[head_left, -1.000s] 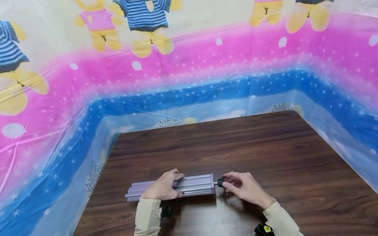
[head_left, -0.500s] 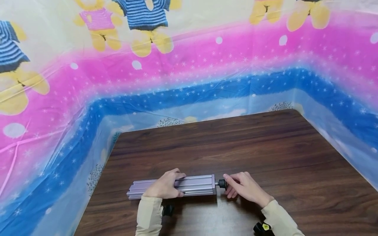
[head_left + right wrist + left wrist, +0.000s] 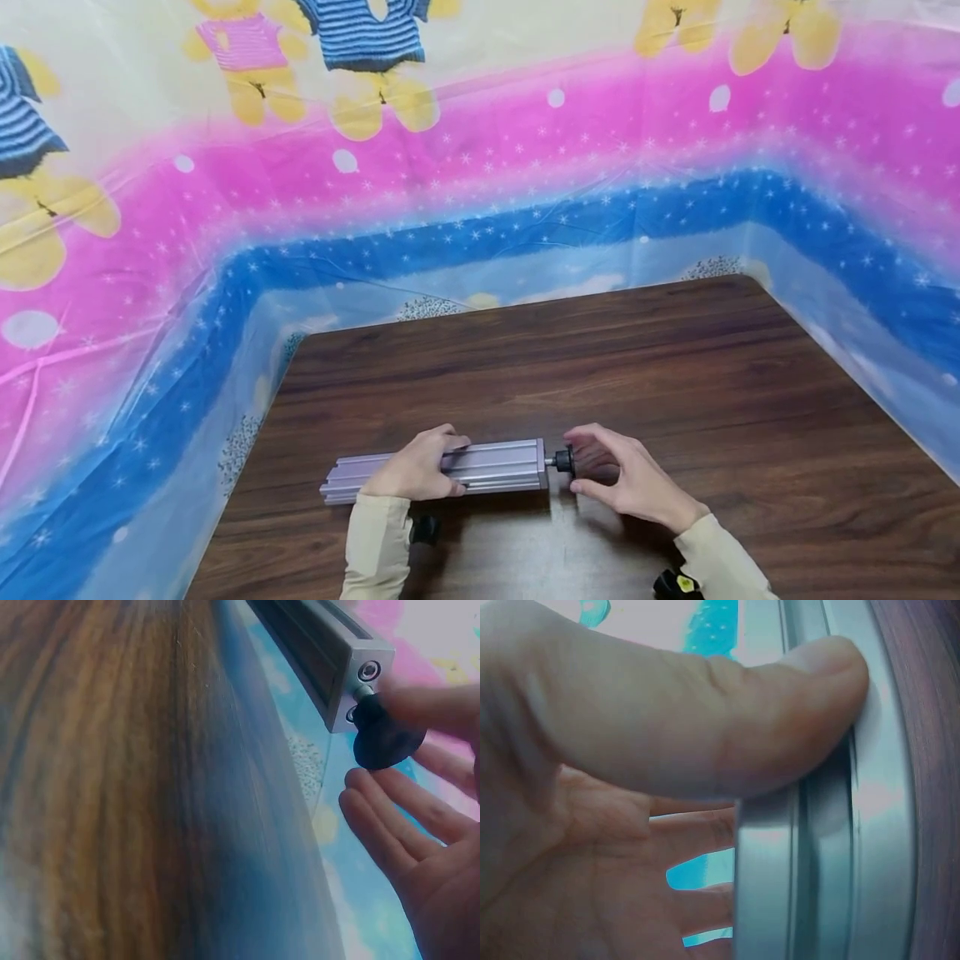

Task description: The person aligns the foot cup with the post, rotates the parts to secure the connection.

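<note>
Left hand (image 3: 417, 476): clamped over the middle of the aluminium profile (image 3: 487, 465), thumb on its near face and fingers curled over the far edge.
Right hand (image 3: 628, 481): fingers spread and apart around the black knob (image 3: 563, 460); thumb and forefinger lie at its rim, though the wrist view is too blurred to confirm a firm pinch.
Black knob: on a short metal stem at the profile's right end face.
Aluminium profile: lying flat, lengthwise left to right, at the near edge of the wooden table (image 3: 675, 358).
Surround: a printed plastic sheet (image 3: 480, 183), pink and blue bands with cartoon bears, rising behind and beside the table.
</note>
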{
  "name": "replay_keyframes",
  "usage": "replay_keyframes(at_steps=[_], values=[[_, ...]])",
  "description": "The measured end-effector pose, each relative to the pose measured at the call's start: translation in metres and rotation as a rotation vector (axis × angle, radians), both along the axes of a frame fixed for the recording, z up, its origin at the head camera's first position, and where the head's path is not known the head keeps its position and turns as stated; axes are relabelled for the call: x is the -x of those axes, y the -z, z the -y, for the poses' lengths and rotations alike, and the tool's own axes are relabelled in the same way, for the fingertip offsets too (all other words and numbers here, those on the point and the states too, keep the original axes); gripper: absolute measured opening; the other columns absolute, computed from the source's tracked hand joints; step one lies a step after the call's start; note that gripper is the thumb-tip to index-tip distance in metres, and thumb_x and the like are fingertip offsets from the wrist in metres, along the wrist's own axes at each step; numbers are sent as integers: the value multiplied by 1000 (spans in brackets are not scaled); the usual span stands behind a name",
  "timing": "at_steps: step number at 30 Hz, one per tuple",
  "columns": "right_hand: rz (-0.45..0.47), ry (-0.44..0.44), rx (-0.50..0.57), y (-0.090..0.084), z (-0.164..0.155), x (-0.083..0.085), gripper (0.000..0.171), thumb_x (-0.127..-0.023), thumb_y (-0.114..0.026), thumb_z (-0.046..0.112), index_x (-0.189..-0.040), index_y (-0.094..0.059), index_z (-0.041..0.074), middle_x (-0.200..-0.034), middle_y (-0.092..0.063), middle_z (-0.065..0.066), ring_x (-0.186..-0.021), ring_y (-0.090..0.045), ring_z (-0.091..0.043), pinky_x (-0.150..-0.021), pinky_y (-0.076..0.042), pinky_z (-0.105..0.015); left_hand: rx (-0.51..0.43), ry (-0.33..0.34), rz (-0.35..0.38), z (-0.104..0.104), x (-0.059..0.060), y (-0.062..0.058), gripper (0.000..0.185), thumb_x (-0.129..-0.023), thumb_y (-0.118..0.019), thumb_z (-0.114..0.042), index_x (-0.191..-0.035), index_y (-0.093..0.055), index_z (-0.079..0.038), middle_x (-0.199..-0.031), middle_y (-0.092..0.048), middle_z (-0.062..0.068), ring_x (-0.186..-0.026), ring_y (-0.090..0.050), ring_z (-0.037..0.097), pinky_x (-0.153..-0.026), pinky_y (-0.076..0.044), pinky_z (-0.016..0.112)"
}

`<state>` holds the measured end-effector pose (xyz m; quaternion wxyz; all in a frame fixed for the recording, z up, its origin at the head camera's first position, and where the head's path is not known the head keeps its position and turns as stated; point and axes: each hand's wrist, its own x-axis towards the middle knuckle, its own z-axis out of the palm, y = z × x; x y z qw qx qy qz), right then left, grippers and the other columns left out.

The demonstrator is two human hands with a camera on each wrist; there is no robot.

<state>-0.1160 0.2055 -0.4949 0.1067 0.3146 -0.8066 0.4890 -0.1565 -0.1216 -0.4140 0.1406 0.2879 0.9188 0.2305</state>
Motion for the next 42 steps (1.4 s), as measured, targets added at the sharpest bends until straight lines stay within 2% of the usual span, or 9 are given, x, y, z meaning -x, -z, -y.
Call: replay_keyframes(at_steps=[5, 13, 20, 27, 31, 34, 37, 39, 42], values=[[20, -17, 52, -1, 3, 4, 39, -86, -80, 6, -122, -65, 3, -102, -74, -1, -85, -73, -14, -77, -60, -33, -3, -2, -8, 1, 1, -1, 60, -75, -85, -9, -131, -66, 1, -110, -60, 5, -99, -58, 20, -89, -50, 43], [149, 69, -36, -5, 6, 6, 29, -95, -72, 19, -117, -70, 0, -94, -77, -1, -82, -71, -4, -75, -59, -26, -19, -16, 10, 2, 1, 0, 63, -74, -85, -8, -132, -64, 3, -111, -60, 6, -100, -58, 21, -90, -50, 44], [283, 77, -24, -5, 11, 6, 31, -101, -63, 26, -111, -71, -3, -81, -76, -3, -69, -73, -16, -64, -59, -29, -15, -11, 0, 4, 0, 2, 60, -73, -86, -9, -129, -66, 2, -107, -59, 4, -95, -57, 19, -86, -50, 41], [361, 93, -67, -8, 15, 6, 42, -107, -50, 37, -87, -73, 9, -72, -74, -2, -59, -70, -15, -58, -57, -30, -15, -10, 5, 5, -1, 2, 59, -73, -85, -9, -129, -67, 1, -106, -59, 3, -95, -56, 18, -85, -49, 40], [402, 80, -70, -5, 14, 6, 49, -109, -44, 38, -84, -72, 8, -74, -74, -6, -59, -71, -17, -57, -57, -32, -13, -7, -3, 5, -2, 1, 58, -73, -85, -8, -128, -68, 0, -106, -60, 4, -95, -57, 19, -85, -50, 41], [359, 70, -64, -3, 12, 6, 41, -109, -45, 32, -95, -72, 5, -79, -75, -5, -66, -72, -14, -63, -59, -30, -12, -6, 4, 6, -3, 0, 59, -73, -85, -9, -129, -67, 1, -107, -60, 5, -96, -57, 19, -86, -50, 42], [218, 52, -58, -1, 11, 5, 24, -102, -61, 26, -116, -69, 7, -96, -76, -4, -80, -72, -10, -73, -59, -29, -18, -8, 10, 5, -3, -1, 59, -73, -85, -9, -129, -67, 1, -107, -59, 5, -96, -57, 19, -87, -49, 41], [117, 30, -38, 0, 11, 5, 37, -94, -73, 21, -128, -64, 10, -108, -75, -3, -89, -72, -9, -79, -59, -30, -24, -6, 9, 5, -3, -1, 59, -73, -85, -8, -128, -68, 0, -106, -59, 5, -96, -57, 19, -87, -49, 41], [47, -12, 11, 0, 12, 6, 48, -85, -82, 15, -129, -63, 12, -112, -74, -5, -92, -72, -12, -81, -59, -32, -30, -5, 11, 5, -2, -1, 58, -72, -86, -8, -127, -68, 0, -106, -59, 6, -96, -57, 20, -86, -49, 42]])
